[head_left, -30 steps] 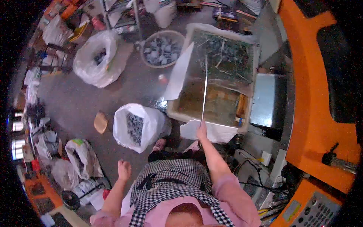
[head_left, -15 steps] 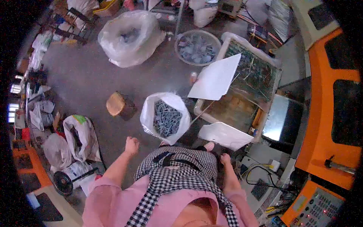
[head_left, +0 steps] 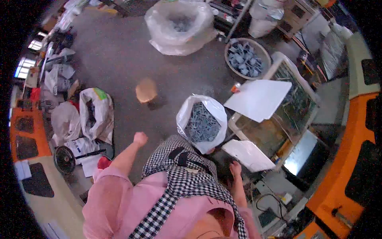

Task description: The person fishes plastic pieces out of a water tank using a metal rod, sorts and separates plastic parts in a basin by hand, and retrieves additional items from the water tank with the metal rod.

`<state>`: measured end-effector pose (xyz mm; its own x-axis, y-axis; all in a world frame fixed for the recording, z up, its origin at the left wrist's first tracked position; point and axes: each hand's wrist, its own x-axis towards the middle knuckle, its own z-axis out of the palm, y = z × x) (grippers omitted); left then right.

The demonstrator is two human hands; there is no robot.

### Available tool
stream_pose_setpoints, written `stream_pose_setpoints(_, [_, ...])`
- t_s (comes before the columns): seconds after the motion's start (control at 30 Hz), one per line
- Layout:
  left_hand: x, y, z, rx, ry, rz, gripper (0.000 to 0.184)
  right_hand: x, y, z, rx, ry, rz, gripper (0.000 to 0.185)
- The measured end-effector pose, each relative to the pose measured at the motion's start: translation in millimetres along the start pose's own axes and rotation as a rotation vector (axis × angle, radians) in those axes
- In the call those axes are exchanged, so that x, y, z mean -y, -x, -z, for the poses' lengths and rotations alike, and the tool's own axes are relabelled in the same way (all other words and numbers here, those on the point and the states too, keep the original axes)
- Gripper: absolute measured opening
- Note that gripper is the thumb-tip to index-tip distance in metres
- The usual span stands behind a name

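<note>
My left hand (head_left: 140, 138) hangs over the floor with its fingers curled together and nothing visible in it. On the other side, my right hand (head_left: 235, 167) is beside the lower white board (head_left: 249, 155); its fingers are too small and blurred to read. Between my hands, in front of the checked apron, stands an open white sack (head_left: 201, 123) full of grey plastic pieces. A larger white board (head_left: 258, 99) lies across the near side of the water-filled tub (head_left: 296, 87). I cannot make out the stick here.
A round stool (head_left: 146, 90) stands on the floor beyond my left hand. Farther off are a big clear bag (head_left: 179, 26) and a round basket (head_left: 247, 59) of grey pieces. Sacks (head_left: 96, 115) and a black wheel (head_left: 64, 160) are at left, an orange machine (head_left: 342, 159) at right.
The view has turned left. My right hand has let go of the long stick and dropped back beside my body. The larger board now lies farther over the tub.
</note>
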<state>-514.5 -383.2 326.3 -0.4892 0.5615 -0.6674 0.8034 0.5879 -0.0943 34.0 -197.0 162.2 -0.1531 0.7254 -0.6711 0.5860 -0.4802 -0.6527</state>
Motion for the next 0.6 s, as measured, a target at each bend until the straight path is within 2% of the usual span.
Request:
stream_pose_setpoints(0.03, [-10, 10, 19, 0.091, -0.085, -0.025, 0.022, -5, -5, 2, 0.032, -0.15, -0.109, 0.036])
stream_pose_setpoints(0.07, [-6, 13, 21, 0.095, -0.089, -0.009, 0.022, -11, -7, 3, 0.062, -0.296, -0.23, 0.035])
stream_pose_setpoints(0.1, [-4, 16, 18, 0.098, 0.019, 0.012, 0.022, 1, -5, 1, -0.029, -0.468, -0.396, 0.034])
stream_pose_setpoints(0.2, [12, 22, 13, 0.13, 0.103, 0.031, 0.023, -33, -15, -2, 0.039, -0.25, -0.335, 0.033])
stream_pose_setpoints(0.3, [43, -2, 7, 0.152, 0.056, -0.017, 0.025, -164, -69, -26, -0.028, 0.06, -0.091, 0.03])
stream_pose_setpoints(0.33, [56, -13, -4, 0.173, 0.034, -0.049, 0.025, -139, -61, -25, -0.025, 0.077, -0.107, 0.028])
stream_pose_setpoints(0.37, [69, -24, -15, 0.126, 0.333, 0.128, 0.027, -112, -52, -24, -0.022, 0.093, -0.124, 0.027])
stream_pose_setpoints(0.4, [75, -35, -12, 0.126, 0.334, 0.112, 0.027, -85, -39, -23, -0.003, 0.125, -0.161, 0.023])
stream_pose_setpoints(0.43, [76, -47, -4, 0.168, 0.296, 0.137, 0.028, -71, -36, -31, -0.153, 0.34, -0.063, 0.017])
stream_pose_setpoints(0.5, [103, -76, 8, 0.216, 0.254, 0.146, 0.029, 19, -12, -52, -0.22, 0.144, -0.243, 0.017])
stream_pose_setpoints(0.53, [119, -95, 8, 0.207, 0.354, 0.061, 0.029, 72, 2, -63, -0.266, 0.044, -0.328, 0.017])
stream_pose_setpoints(0.57, [139, -113, 10, 0.198, 0.45, -0.021, 0.029, 52, -10, -68, -0.221, -0.111, -0.344, 0.019])
stream_pose_setpoints(0.6, [159, -127, 8, 0.211, 0.45, -0.032, 0.029, 74, 0, -83, -0.233, -0.107, -0.355, 0.019])
